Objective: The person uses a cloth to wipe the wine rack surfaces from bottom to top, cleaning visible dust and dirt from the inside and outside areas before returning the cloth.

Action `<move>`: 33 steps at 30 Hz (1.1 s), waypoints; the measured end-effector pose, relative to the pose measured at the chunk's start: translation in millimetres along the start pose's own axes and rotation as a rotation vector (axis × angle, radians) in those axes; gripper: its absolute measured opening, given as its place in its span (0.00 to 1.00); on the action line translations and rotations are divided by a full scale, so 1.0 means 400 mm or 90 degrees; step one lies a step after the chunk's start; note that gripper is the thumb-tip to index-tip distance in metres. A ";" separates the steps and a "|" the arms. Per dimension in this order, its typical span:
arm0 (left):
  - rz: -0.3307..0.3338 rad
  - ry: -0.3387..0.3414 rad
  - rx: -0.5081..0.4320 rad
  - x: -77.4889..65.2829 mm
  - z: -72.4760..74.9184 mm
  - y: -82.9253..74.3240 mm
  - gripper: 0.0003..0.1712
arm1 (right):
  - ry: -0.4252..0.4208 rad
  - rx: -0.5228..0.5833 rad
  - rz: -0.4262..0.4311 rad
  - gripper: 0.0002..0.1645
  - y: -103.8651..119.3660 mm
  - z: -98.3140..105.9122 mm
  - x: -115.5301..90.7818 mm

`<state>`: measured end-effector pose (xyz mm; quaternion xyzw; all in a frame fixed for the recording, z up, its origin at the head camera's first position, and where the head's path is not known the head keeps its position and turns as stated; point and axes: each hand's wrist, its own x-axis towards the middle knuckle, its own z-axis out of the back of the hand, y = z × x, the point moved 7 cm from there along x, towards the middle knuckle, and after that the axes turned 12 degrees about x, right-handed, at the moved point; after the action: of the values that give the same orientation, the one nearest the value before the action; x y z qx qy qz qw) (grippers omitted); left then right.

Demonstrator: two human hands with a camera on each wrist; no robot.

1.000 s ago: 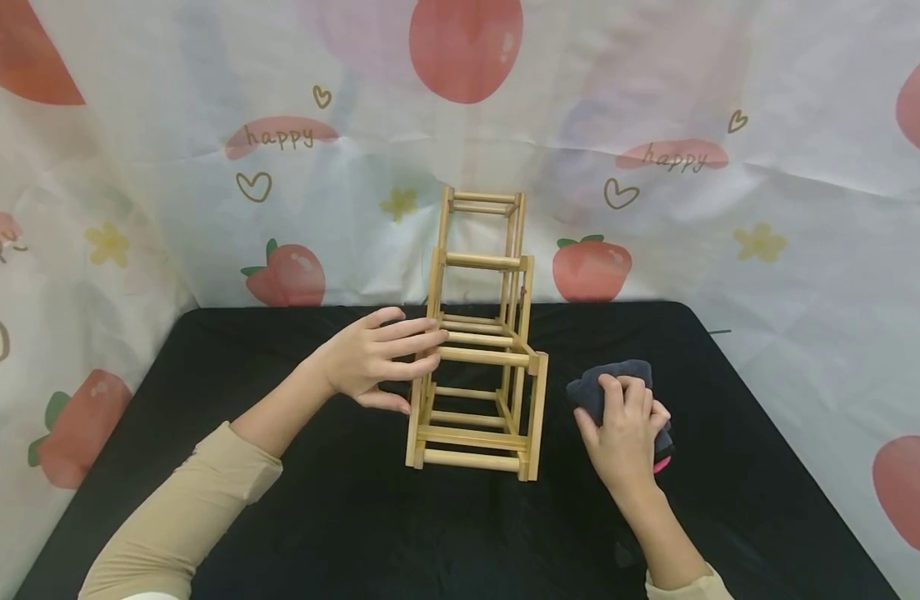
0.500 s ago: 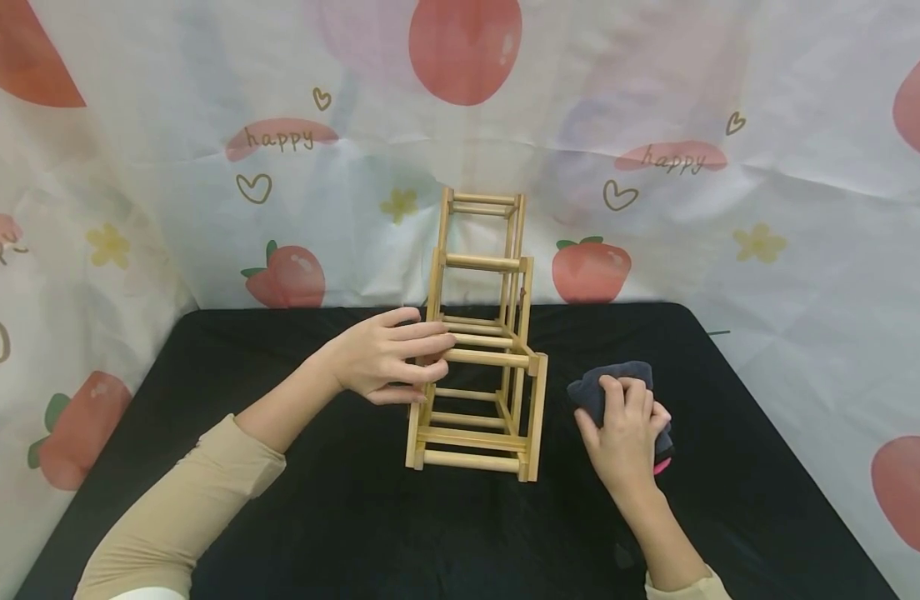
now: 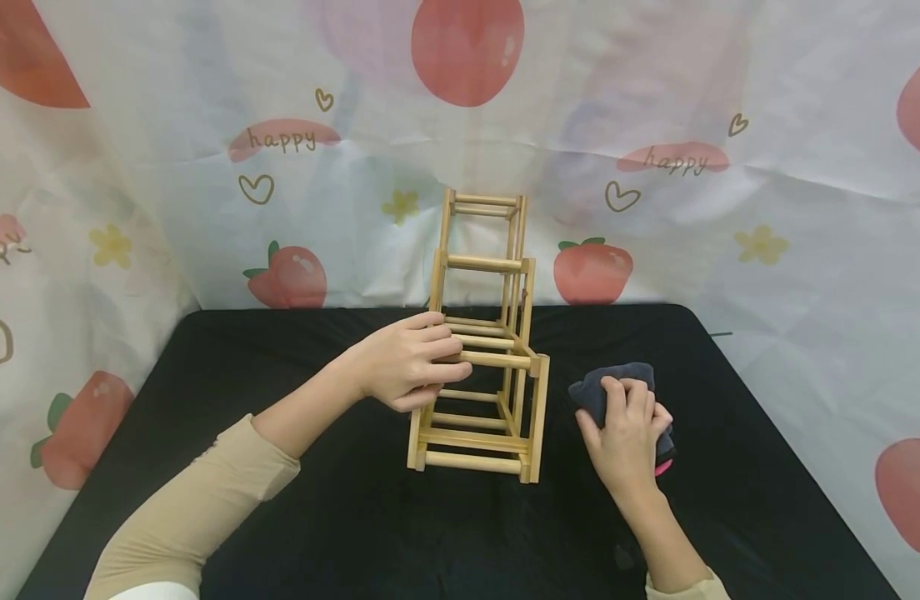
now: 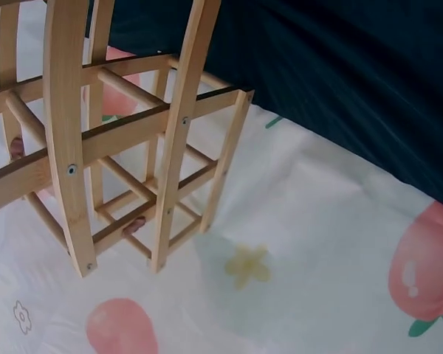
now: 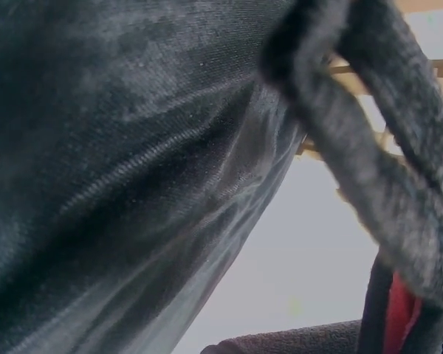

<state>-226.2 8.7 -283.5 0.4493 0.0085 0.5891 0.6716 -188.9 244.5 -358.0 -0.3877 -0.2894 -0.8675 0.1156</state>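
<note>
A stepped light-wood rack (image 3: pixel 473 440) with round rungs stands mid-table in the head view, rising towards the back. My left hand (image 3: pixel 407 362) is at its left side, fingers bent over the left end of the middle-tier front rung, thumb lower down by the upright. The left wrist view shows the rack (image 4: pixel 179 140) from the side, with the fingers out of sight. On the right, my right hand (image 3: pixel 627 437) grips a folded dark grey-blue cloth (image 3: pixel 631 370) with a pink edge low on it. Folds of this cloth (image 5: pixel 399 199) look large in the right wrist view.
A black cloth covers the table (image 3: pixel 340 517). Behind and beside it hangs a white curtain (image 3: pixel 370 75) printed with fruit, hearts and flowers, close behind the rack's tall end.
My left hand has slid right and inward across the rack's left upright, and its fingers have bent more over the rung. The right hand and cloth stay in place.
</note>
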 end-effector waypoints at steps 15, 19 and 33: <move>0.101 -0.020 0.112 0.059 -0.004 -0.050 0.16 | -0.005 -0.014 -0.009 0.28 -0.015 0.010 0.009; 0.163 -0.009 0.156 0.080 -0.012 -0.061 0.17 | -0.009 -0.020 -0.017 0.28 -0.028 0.017 0.013; 0.281 0.090 0.190 0.129 -0.044 -0.053 0.15 | -0.019 -0.032 -0.045 0.27 -0.069 0.038 0.025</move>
<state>-203.1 62.5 -280.2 0.4920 0.0445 0.7433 0.4511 -198.3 276.1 -353.9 -0.3927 -0.2828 -0.8722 0.0711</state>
